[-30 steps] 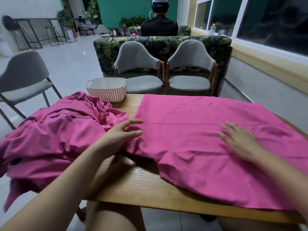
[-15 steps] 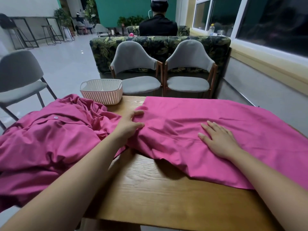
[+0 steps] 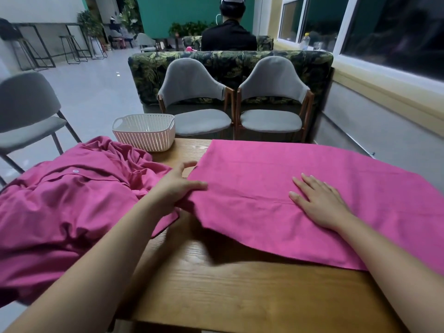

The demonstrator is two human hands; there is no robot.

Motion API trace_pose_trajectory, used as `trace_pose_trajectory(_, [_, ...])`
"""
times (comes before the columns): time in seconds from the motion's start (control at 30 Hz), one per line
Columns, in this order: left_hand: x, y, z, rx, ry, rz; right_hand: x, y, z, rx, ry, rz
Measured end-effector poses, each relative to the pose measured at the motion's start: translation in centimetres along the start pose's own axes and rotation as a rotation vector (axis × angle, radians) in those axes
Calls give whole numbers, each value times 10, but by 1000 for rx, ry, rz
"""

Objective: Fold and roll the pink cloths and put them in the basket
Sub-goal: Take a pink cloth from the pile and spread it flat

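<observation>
A pink cloth [image 3: 271, 188] lies folded and spread flat across the right half of the wooden table [image 3: 240, 292]. My left hand [image 3: 177, 188] pinches its left edge, thumb on top, and lifts that edge slightly off the wood. My right hand [image 3: 319, 203] presses flat on the cloth's middle, fingers straight. A heap of crumpled pink cloths [image 3: 69, 203] covers the table's left side and hangs over its edge. The white slotted basket [image 3: 145, 133] stands at the far left corner with nothing visible in it.
Two grey chairs [image 3: 271, 102] face the table's far side, with a leaf-patterned sofa behind them. Another grey chair [image 3: 26, 116] stands to the left. A person sits with their back to me beyond the sofa. A wall with windows runs along the right.
The cloth's near edge has been drawn back up the table and smoothed flatter. My left hand moved from the heap's edge to gripping the cloth's left edge; my right hand slid left.
</observation>
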State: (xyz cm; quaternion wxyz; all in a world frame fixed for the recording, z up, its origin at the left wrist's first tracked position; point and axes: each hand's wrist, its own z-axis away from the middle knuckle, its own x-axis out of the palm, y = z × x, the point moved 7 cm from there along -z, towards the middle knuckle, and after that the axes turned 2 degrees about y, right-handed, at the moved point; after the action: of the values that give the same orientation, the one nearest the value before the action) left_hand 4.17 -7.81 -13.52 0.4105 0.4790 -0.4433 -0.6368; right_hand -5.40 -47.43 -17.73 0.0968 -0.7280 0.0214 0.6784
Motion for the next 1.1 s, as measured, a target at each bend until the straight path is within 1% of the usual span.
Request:
trace_pose_trajectory(0.03, [-7, 5, 8, 34, 10, -23, 0, 2, 6, -8, -4, -1])
trace_pose_trajectory(0.1, [-14, 9, 26, 80, -7, -206, -1, 6, 19, -21, -11, 1])
trace_pose_trajectory(0.17, [-10, -1, 43, 46, -104, -466, -1, 9, 34, -33, -11, 7])
trace_pose_trajectory(0.23, [-7, -15, 60, -4, -204, -642, -2, 10, 52, -60, -3, 19])
trace_pose_trajectory(0.3, [-9, -26, 74, -20, -264, -712, -1, 10, 72, -89, 2, 29])
trace_pose_trajectory(0.4, [-12, -30, 83, -48, -319, -754, -2, 8, 94, -118, 5, 34])
trace_pose_trajectory(0.47, [-13, -26, 77, -54, -270, -787, -5, 5, 100, -131, 5, 51])
trace_pose_trajectory(0.53, [-14, -22, 61, -42, -176, -764, -7, 1, 100, -151, -7, 72])
trace_pose_trajectory(0.6, [-10, -17, 44, -35, -103, -673, -10, -6, 94, -183, 6, 92])
trace_pose_trajectory(0.7, [1, -12, 19, -51, -65, -571, -19, -25, 72, -215, 129, 115])
trace_pose_trajectory(0.8, [9, -9, -9, -73, -25, -492, -31, -50, 43, -193, 282, 134])
trace_pose_trajectory(0.83, [10, -8, -20, -86, 0, -461, -32, -58, 31, -169, 296, 174])
trace_pose_trajectory(0.87, [11, -6, -29, -95, 19, -437, -32, -66, 19, -127, 273, 224])
trace_pose_trajectory(0.93, [14, -3, -47, -150, 30, -379, -29, -81, -6, -34, 213, 306])
trace_pose_trajectory(0.97, [17, -4, -56, -202, 22, -316, -29, -90, -16, -15, 211, 317])
trace_pose_trajectory(1.03, [23, -6, -70, -341, -15, -147, -24, -107, -34, -29, 229, 259])
trace_pose_trajectory(1.1, [28, -6, -87, -426, -69, -20, -13, -117, -43, -74, 244, 131])
